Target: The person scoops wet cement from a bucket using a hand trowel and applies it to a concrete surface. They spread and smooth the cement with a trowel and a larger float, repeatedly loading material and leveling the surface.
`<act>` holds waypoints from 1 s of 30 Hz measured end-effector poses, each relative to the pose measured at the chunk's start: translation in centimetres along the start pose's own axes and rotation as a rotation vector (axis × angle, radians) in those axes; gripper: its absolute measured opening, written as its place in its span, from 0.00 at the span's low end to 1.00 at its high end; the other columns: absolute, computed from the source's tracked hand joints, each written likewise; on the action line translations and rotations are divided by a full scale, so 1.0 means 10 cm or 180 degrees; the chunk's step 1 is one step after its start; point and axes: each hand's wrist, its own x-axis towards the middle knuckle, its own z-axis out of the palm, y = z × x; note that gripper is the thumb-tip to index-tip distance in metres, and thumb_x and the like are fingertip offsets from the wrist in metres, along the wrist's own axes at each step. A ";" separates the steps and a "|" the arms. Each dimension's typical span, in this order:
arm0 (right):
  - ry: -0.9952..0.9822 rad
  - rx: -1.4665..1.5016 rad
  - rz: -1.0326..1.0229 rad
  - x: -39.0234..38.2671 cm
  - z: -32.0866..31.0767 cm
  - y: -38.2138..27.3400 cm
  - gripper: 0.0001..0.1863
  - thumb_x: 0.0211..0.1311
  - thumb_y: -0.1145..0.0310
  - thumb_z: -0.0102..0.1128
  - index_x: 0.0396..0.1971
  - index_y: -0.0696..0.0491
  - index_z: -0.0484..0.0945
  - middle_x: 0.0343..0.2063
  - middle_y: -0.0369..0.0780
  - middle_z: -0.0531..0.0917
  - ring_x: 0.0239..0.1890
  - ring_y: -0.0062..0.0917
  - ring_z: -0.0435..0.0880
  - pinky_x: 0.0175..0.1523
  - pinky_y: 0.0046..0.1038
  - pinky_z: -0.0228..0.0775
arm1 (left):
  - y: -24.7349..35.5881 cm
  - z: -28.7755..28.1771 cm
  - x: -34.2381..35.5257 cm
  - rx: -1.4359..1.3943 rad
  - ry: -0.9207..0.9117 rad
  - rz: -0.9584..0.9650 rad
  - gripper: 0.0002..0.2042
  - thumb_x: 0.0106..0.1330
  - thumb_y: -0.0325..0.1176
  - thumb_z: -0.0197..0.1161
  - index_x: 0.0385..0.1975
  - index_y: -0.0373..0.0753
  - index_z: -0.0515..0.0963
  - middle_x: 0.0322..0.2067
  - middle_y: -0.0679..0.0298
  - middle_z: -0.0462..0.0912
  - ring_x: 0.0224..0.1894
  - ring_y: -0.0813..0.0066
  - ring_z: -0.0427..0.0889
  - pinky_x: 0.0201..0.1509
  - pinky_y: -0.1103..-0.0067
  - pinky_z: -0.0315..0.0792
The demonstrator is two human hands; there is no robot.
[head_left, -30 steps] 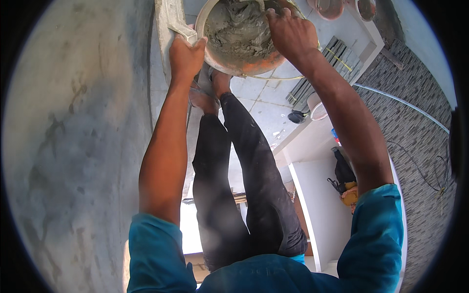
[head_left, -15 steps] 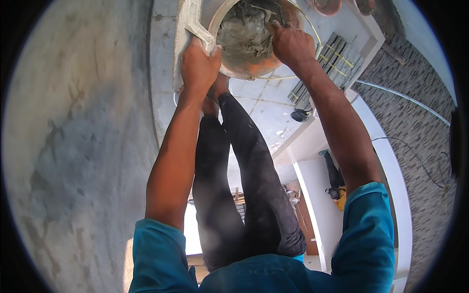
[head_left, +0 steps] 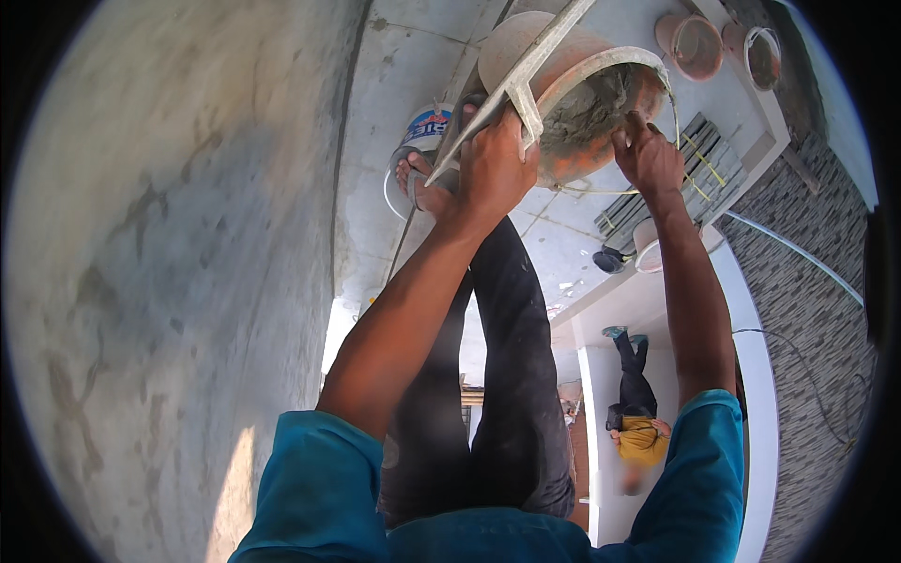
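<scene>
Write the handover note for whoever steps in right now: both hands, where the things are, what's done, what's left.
Left hand: closed on the handle of the plastering float, blade tilted against the pan.
Right hand: fingers gripping the rim of the mortar pan, which is tipped toward the float.
Wet grey mortar is in the pan; none clearly on the float yet.
Wall at left is coated grey.
Left: load the float.

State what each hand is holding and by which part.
Left hand grips the handle of a flat grey plastering float. Right hand holds the rim of a round orange pan of grey mortar.
</scene>
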 end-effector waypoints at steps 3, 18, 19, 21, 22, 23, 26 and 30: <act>-0.0499 0.0286 0.0083 -0.09 0.16 -0.08 0.24 0.69 0.49 0.49 0.59 0.44 0.74 0.40 0.52 0.86 0.44 0.50 0.86 0.50 0.50 0.78 | -0.02 -0.03 -0.04 0.0238 -0.0144 0.0012 0.15 0.62 0.30 0.66 0.47 0.33 0.77 0.37 0.44 0.85 0.43 0.40 0.84 0.48 0.56 0.75; -0.0981 0.2164 0.0283 -0.35 0.64 0.12 0.29 0.67 0.47 0.53 0.56 0.54 0.80 0.44 0.57 0.86 0.55 0.49 0.83 0.60 0.41 0.73 | -0.01 -0.04 0.01 0.0243 -0.0099 -0.0085 0.19 0.61 0.36 0.71 0.46 0.30 0.79 0.26 0.49 0.85 0.30 0.48 0.86 0.38 0.63 0.78; -0.1024 0.2268 0.0293 -0.33 0.60 0.07 0.30 0.67 0.46 0.54 0.56 0.55 0.81 0.44 0.56 0.86 0.55 0.49 0.83 0.60 0.41 0.73 | -0.01 -0.08 0.03 0.0293 -0.0158 -0.0174 0.19 0.61 0.36 0.71 0.46 0.30 0.79 0.26 0.49 0.85 0.30 0.49 0.86 0.39 0.64 0.77; -0.0985 0.2628 0.0348 -0.25 0.63 -0.08 0.30 0.67 0.45 0.55 0.54 0.56 0.82 0.42 0.54 0.87 0.50 0.45 0.86 0.56 0.39 0.75 | -0.06 -0.11 0.13 0.0375 -0.0334 -0.0268 0.20 0.61 0.37 0.71 0.47 0.30 0.79 0.29 0.49 0.86 0.33 0.52 0.87 0.41 0.65 0.78; -0.1017 0.2865 0.0394 -0.21 0.62 -0.17 0.30 0.66 0.46 0.55 0.54 0.56 0.82 0.40 0.52 0.87 0.46 0.41 0.87 0.52 0.37 0.77 | -0.09 -0.10 0.13 0.0367 -0.0310 -0.0156 0.20 0.61 0.37 0.71 0.48 0.30 0.79 0.30 0.49 0.86 0.35 0.53 0.87 0.42 0.66 0.78; -0.1031 0.3104 0.0446 -0.17 0.62 -0.26 0.29 0.66 0.46 0.56 0.53 0.57 0.83 0.38 0.51 0.88 0.42 0.38 0.88 0.48 0.36 0.78 | -0.13 -0.07 0.12 0.0346 -0.0284 -0.0042 0.20 0.61 0.37 0.70 0.49 0.30 0.79 0.32 0.48 0.86 0.36 0.53 0.88 0.43 0.66 0.78; -0.1276 0.3700 0.0570 -0.18 0.56 -0.41 0.27 0.66 0.49 0.56 0.52 0.57 0.83 0.31 0.45 0.87 0.32 0.29 0.85 0.38 0.33 0.77 | -0.04 -0.20 0.15 0.0444 -0.0563 -0.0450 0.23 0.62 0.38 0.70 0.53 0.29 0.77 0.39 0.47 0.87 0.43 0.54 0.88 0.47 0.67 0.78; -0.1083 0.3801 0.0455 -0.26 0.70 -0.36 0.25 0.66 0.52 0.55 0.49 0.58 0.84 0.25 0.43 0.85 0.26 0.25 0.82 0.34 0.31 0.73 | -0.11 -0.40 0.36 0.0130 -0.0914 -0.0809 0.26 0.63 0.40 0.70 0.56 0.30 0.75 0.45 0.48 0.86 0.45 0.57 0.88 0.50 0.68 0.78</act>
